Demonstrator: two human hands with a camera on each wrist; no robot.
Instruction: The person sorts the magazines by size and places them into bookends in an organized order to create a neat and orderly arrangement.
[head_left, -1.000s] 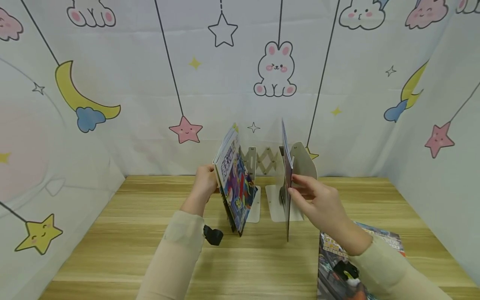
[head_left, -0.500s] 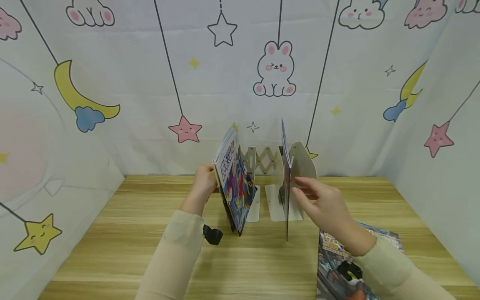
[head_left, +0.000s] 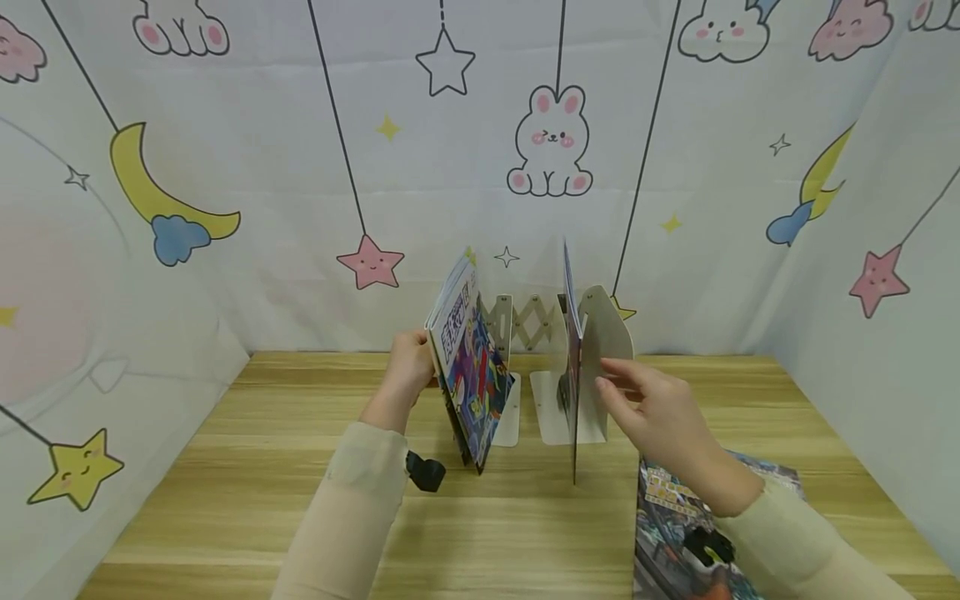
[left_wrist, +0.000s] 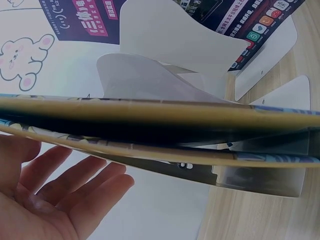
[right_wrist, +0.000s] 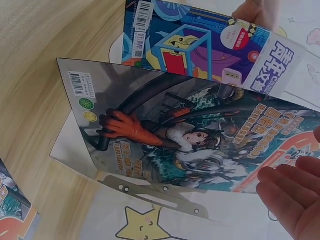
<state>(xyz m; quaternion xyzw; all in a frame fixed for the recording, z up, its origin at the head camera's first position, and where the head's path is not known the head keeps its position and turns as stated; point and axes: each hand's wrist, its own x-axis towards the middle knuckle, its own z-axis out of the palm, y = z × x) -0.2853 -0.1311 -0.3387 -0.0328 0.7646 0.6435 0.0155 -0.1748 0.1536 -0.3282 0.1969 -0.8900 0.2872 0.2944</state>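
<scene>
A magazine with a colourful cover point(head_left: 472, 367) stands leaning at the left part of an expandable metal bookend point(head_left: 534, 321). My left hand point(head_left: 411, 362) touches its outer left side; in the left wrist view the fingers point(left_wrist: 95, 190) extend loosely along that side, not wrapped round it. Two spread edges point(left_wrist: 150, 150) show there, with a dark gap between. Another magazine point(head_left: 574, 375) stands upright in the bookend's right part, its illustrated cover point(right_wrist: 190, 130) facing right. Just right of it, my right hand point(head_left: 656, 412) hovers apart, fingers loosely bent and holding nothing.
A further magazine point(head_left: 675, 517) lies flat on the wooden table point(head_left: 300, 483) at the front right, partly beneath my right forearm. A white cloth backdrop point(head_left: 285, 167) with printed drawings rises behind and along both sides.
My right hand has let go of the right magazine's edge and drawn away to the right. That magazine stays upright. The left hand and left magazine have barely moved.
</scene>
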